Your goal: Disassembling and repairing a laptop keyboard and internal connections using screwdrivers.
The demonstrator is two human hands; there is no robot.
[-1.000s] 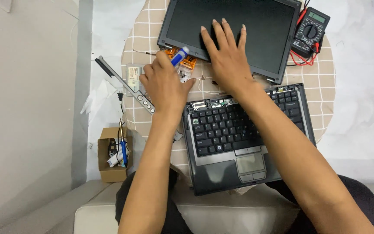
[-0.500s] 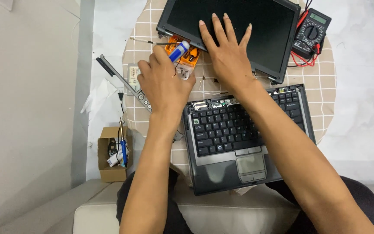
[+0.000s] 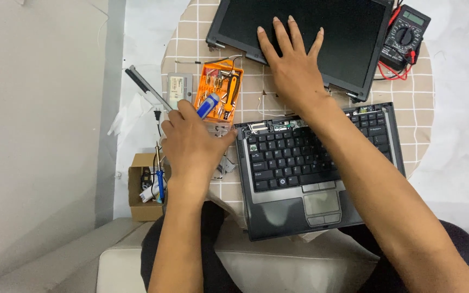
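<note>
My left hand grips the blue screwdriver; my right hand rests flat and open, steadying the detached screen. Keep that palm pressure even.

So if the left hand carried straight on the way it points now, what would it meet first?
Most likely the orange tool case: the left hand, holding a blue-handled tool, points up the table toward it. Height above the case is unclear.

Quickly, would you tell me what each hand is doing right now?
Left hand: closed around a blue-handled screwdriver.
Right hand: open, flat on the detached laptop screen.
</note>
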